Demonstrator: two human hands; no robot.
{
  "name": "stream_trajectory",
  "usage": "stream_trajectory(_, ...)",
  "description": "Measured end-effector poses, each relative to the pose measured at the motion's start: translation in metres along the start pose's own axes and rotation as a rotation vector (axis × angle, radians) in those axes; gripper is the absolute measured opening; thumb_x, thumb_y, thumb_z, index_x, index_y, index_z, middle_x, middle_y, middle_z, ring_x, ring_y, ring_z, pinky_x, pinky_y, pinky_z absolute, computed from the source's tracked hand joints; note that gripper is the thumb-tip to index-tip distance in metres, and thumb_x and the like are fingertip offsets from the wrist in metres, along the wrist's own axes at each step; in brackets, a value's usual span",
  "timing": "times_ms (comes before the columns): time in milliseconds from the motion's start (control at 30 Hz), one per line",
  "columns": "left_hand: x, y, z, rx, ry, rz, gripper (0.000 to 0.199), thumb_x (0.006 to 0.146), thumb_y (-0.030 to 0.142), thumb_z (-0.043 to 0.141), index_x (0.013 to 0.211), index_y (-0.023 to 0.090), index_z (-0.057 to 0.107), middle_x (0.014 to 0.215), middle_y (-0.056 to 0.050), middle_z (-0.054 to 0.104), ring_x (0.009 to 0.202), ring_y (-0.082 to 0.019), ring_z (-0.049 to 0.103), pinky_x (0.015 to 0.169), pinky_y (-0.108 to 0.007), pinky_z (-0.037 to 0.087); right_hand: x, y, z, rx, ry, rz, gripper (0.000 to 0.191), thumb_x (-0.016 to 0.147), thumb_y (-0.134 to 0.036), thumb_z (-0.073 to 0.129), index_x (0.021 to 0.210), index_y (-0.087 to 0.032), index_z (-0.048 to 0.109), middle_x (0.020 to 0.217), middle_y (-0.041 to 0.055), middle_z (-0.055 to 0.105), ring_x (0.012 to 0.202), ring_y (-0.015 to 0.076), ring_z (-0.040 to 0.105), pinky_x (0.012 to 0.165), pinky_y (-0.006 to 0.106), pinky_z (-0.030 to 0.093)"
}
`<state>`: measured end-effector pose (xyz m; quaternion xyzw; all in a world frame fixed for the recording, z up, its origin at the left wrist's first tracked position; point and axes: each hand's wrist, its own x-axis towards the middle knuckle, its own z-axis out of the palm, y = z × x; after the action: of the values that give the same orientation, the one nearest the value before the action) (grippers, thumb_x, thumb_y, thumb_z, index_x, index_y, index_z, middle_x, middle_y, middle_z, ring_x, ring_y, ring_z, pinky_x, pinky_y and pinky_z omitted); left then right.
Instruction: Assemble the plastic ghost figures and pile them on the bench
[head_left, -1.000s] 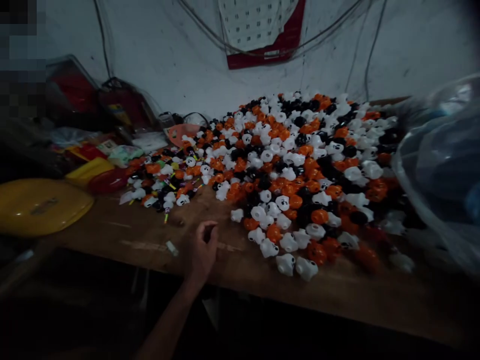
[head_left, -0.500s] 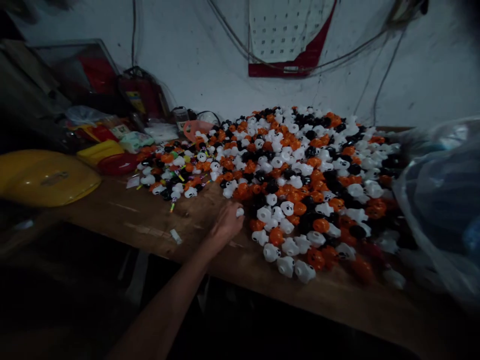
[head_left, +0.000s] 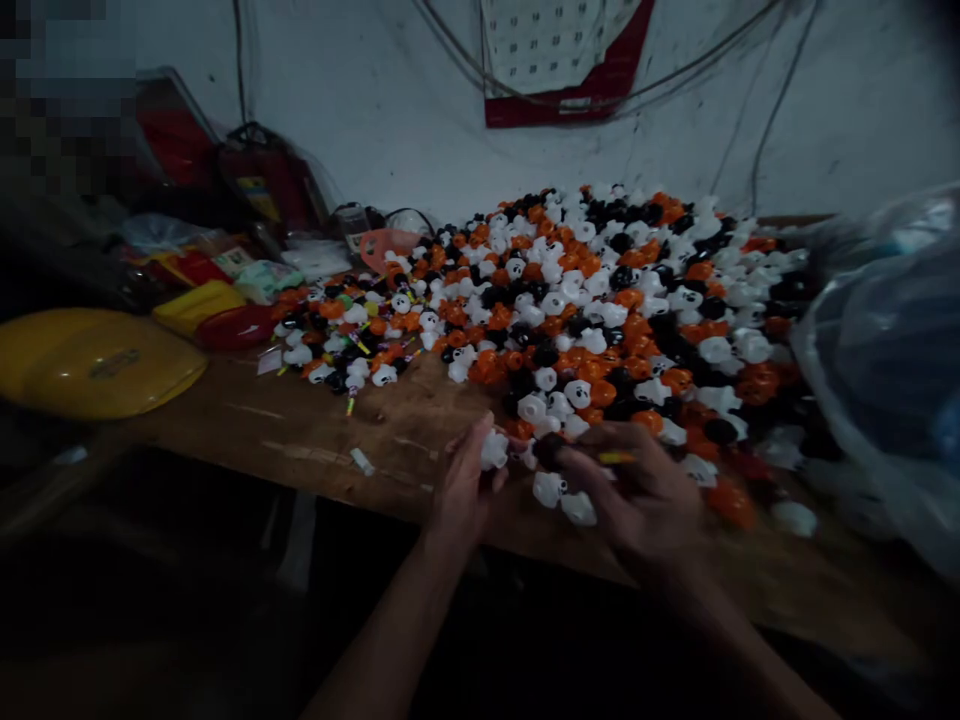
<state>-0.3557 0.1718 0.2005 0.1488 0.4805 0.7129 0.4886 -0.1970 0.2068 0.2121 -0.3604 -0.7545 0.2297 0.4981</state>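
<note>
My left hand [head_left: 459, 492] is closed around a small white plastic ghost head [head_left: 494, 450], just above the front of the table. Close by on the right, my right hand [head_left: 651, 492] pinches a small dark piece [head_left: 551, 452]. A thin yellow-and-orange strip [head_left: 616, 458] shows along its fingers. Between the hands, a small pinkish part [head_left: 519, 446] sits against the ghost head; whether the pieces are joined I cannot tell. Behind both hands spreads a big heap of white, orange and black plastic heads [head_left: 574, 290], some with printed faces.
A smaller cluster of heads with coloured strips [head_left: 356, 345] lies left of the heap. Farther left are a yellow helmet-like shell [head_left: 105, 365], a red dish [head_left: 236, 328] and a fire extinguisher [head_left: 270, 185]. Clear plastic bags [head_left: 885, 340] bulge at the right. The wooden table [head_left: 300, 440] ends in front.
My right hand has come into view from the right, holding the dark piece. The left hand has drawn back slightly from the heap with the white ghost head and turned toward the right hand.
</note>
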Motion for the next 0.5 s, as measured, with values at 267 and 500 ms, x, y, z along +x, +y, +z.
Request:
stream_trajectory(267, -0.007, 0.0, -0.01, -0.262, 0.133, -0.115, 0.02, 0.072, 0.033, 0.063, 0.075, 0.014, 0.055, 0.061, 0.003, 0.058, 0.044, -0.005, 0.047, 0.039, -0.014, 0.033, -0.022, -0.012, 0.041, 0.171, -0.261, -0.004, 0.007, 0.084, -0.022, 0.059, 0.089, -0.019, 0.056, 0.078, 0.001, 0.063, 0.063, 0.0113, 0.059, 0.055, 0.021, 0.048)
stream_trajectory(500, -0.009, -0.005, -0.012, -0.242, 0.157, -0.134, 0.017, 0.077, 0.032, 0.055, 0.073, 0.017, 0.05, 0.062, 0.003, 0.057, 0.042, -0.006, 0.043, 0.039, -0.015, 0.03, -0.027, -0.002, 0.027, 0.018, -0.311, -0.061, 0.02, 0.089, -0.019, 0.053, 0.108, -0.022, 0.053, 0.096, 0.0028, 0.063, 0.079, 0.0127, 0.062, 0.069, 0.022, 0.05)
